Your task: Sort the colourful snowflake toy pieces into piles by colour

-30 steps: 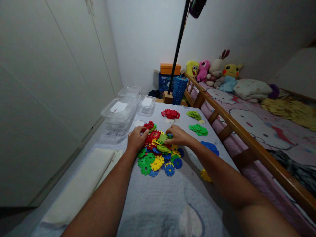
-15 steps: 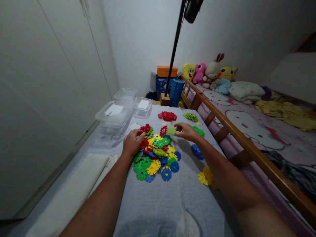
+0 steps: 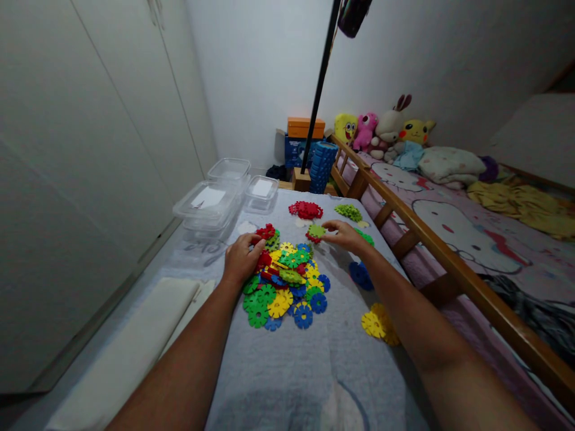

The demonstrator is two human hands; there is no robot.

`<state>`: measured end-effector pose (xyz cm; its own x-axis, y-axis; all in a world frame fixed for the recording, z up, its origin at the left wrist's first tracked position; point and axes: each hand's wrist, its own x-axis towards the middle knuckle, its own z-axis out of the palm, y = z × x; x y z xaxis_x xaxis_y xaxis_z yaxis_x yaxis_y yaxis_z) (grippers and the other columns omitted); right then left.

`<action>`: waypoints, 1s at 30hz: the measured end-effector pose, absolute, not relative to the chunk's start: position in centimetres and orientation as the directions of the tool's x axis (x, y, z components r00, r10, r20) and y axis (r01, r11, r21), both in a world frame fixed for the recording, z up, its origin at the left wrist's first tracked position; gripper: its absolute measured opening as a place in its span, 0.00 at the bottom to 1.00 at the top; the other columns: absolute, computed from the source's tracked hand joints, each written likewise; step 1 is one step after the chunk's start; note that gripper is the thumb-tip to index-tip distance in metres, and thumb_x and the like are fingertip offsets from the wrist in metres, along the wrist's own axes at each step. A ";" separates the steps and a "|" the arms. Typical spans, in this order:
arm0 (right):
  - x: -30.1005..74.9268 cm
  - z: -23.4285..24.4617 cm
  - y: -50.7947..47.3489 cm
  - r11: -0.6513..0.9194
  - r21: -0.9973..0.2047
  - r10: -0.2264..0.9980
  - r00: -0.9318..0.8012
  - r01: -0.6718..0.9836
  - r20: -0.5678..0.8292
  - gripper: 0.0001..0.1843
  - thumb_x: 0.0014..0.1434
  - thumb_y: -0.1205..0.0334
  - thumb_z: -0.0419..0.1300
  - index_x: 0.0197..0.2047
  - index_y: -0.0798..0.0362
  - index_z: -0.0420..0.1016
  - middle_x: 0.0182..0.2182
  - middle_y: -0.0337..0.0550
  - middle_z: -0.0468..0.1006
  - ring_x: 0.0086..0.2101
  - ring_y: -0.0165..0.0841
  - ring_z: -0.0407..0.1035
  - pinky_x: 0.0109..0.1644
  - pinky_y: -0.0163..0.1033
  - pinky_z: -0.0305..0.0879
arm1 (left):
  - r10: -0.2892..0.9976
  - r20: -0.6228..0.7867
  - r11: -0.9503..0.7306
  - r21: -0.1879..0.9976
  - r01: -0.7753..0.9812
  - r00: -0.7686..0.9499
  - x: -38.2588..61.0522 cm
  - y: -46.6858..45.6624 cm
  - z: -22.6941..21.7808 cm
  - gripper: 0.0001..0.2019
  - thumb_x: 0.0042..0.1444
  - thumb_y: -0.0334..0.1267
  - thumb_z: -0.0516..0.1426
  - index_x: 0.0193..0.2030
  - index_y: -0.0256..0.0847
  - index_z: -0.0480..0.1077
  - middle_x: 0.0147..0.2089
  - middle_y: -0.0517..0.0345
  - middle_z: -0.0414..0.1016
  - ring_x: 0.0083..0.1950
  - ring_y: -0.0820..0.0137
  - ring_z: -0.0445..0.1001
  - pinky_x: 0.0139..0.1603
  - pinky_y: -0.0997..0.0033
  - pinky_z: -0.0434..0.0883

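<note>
My right hand (image 3: 345, 236) pinches a light green snowflake disc (image 3: 317, 230) at its edge, with a red disc (image 3: 311, 240) showing just beneath it. Against the left side of a mixed pile of notched plastic discs (image 3: 287, 281), my left hand (image 3: 242, 257) rests with fingers lying by some red discs (image 3: 266, 231); their tips are partly hidden. Beyond the right hand lie a red heap (image 3: 306, 210) and a light green heap (image 3: 348, 212). Green discs (image 3: 365, 237), blue discs (image 3: 360, 275) and yellow discs (image 3: 378, 325) sit near my right forearm, which partly covers them.
Clear plastic boxes (image 3: 211, 206) stand at the left back of the cloth-covered table (image 3: 287, 371). A folded white cloth (image 3: 130, 353) lies at the left. The wooden bed rail (image 3: 404, 212) runs along the right side. A black pole (image 3: 317, 90) on a wooden base rises behind.
The light green and red discs, side by side before, now overlap with light green on top. My right hand has shifted slightly to the right; my left hand stays in place.
</note>
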<state>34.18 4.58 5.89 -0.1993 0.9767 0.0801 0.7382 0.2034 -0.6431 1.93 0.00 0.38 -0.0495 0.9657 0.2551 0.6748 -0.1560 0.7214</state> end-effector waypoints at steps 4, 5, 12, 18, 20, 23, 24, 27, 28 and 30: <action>33.4 4.9 5.4 0.208 -0.650 0.973 -0.222 0.731 0.061 0.16 0.54 0.54 0.68 0.43 0.54 0.80 0.43 0.46 0.82 0.44 0.39 0.74 0.50 0.41 0.68 | 0.963 0.265 -0.164 0.724 0.670 -0.051 1.9 0.1 0.2 0.19 0.61 0.53 0.50 0.44 0.44 0.76 0.53 0.50 0.79 0.57 0.58 0.76 0.63 0.57 0.68; 33.3 4.6 5.5 0.212 -0.664 0.969 -0.244 0.717 0.046 0.16 0.54 0.54 0.68 0.43 0.54 0.79 0.41 0.44 0.82 0.42 0.39 0.74 0.49 0.40 0.68 | 0.962 0.267 -0.165 0.726 0.668 -0.053 1.9 0.1 0.2 0.19 0.61 0.53 0.50 0.44 0.44 0.76 0.53 0.50 0.79 0.57 0.58 0.76 0.63 0.56 0.68; 34.3 3.7 6.3 0.249 -0.736 0.955 -0.285 0.630 0.079 0.19 0.54 0.50 0.67 0.44 0.54 0.77 0.35 0.41 0.79 0.35 0.34 0.71 0.40 0.37 0.67 | 0.963 0.266 -0.161 0.720 0.676 -0.054 2.1 -0.1 0.5 0.19 0.60 0.52 0.50 0.43 0.44 0.76 0.53 0.50 0.80 0.56 0.58 0.76 0.62 0.56 0.69; 38.5 4.1 9.7 0.078 -0.410 0.940 0.070 0.909 0.333 0.20 0.51 0.60 0.68 0.48 0.56 0.79 0.41 0.48 0.80 0.41 0.39 0.72 0.48 0.41 0.67 | 0.966 0.254 -0.152 0.727 0.670 -0.056 2.0 -0.1 0.6 0.20 0.60 0.54 0.50 0.44 0.44 0.76 0.53 0.49 0.79 0.57 0.56 0.76 0.62 0.54 0.68; 39.5 4.0 10.7 -0.021 -0.321 0.927 0.139 0.947 0.349 0.21 0.53 0.61 0.68 0.50 0.56 0.79 0.42 0.50 0.81 0.43 0.40 0.72 0.51 0.42 0.66 | 0.967 0.249 -0.149 0.728 0.669 -0.055 2.0 -0.1 0.6 0.20 0.60 0.54 0.50 0.44 0.44 0.76 0.54 0.50 0.79 0.57 0.56 0.76 0.62 0.54 0.68; 40.2 3.9 11.7 -0.128 -0.231 0.922 0.201 0.965 0.331 0.22 0.55 0.63 0.66 0.54 0.57 0.78 0.47 0.54 0.81 0.47 0.42 0.72 0.52 0.42 0.65 | 0.967 0.248 -0.148 0.730 0.667 -0.057 1.9 0.0 0.4 0.19 0.59 0.54 0.51 0.44 0.44 0.75 0.54 0.50 0.79 0.57 0.57 0.76 0.61 0.55 0.68; 40.3 3.8 11.9 -0.147 -0.212 0.923 0.211 0.966 0.322 0.22 0.56 0.64 0.66 0.55 0.58 0.77 0.49 0.57 0.80 0.48 0.43 0.72 0.52 0.42 0.64 | 0.966 0.252 -0.151 0.730 0.667 -0.057 1.9 0.0 0.3 0.19 0.59 0.54 0.51 0.44 0.44 0.75 0.54 0.50 0.79 0.57 0.57 0.76 0.61 0.55 0.68; 40.3 3.9 12.4 -0.186 -0.172 0.927 0.230 0.967 0.294 0.22 0.58 0.67 0.64 0.57 0.61 0.76 0.51 0.62 0.79 0.50 0.45 0.72 0.51 0.42 0.62 | 0.964 0.262 -0.159 0.723 0.672 -0.054 1.9 0.0 0.2 0.19 0.59 0.54 0.51 0.44 0.45 0.75 0.53 0.51 0.79 0.56 0.58 0.76 0.61 0.56 0.69; 40.3 3.9 12.5 -0.203 -0.160 0.927 0.242 0.966 0.286 0.22 0.59 0.67 0.63 0.57 0.61 0.75 0.51 0.62 0.79 0.50 0.45 0.72 0.50 0.42 0.61 | 0.963 0.265 -0.161 0.722 0.673 -0.054 1.9 0.0 0.2 0.19 0.59 0.54 0.51 0.44 0.45 0.75 0.53 0.51 0.79 0.56 0.58 0.76 0.61 0.56 0.69; 40.3 4.0 12.5 -0.250 -0.127 0.922 0.276 0.960 0.270 0.22 0.59 0.67 0.62 0.57 0.60 0.75 0.51 0.62 0.79 0.50 0.46 0.73 0.49 0.43 0.62 | 0.962 0.268 -0.164 0.723 0.671 -0.053 1.9 0.0 0.3 0.19 0.59 0.54 0.51 0.44 0.45 0.75 0.53 0.52 0.79 0.56 0.58 0.76 0.61 0.56 0.69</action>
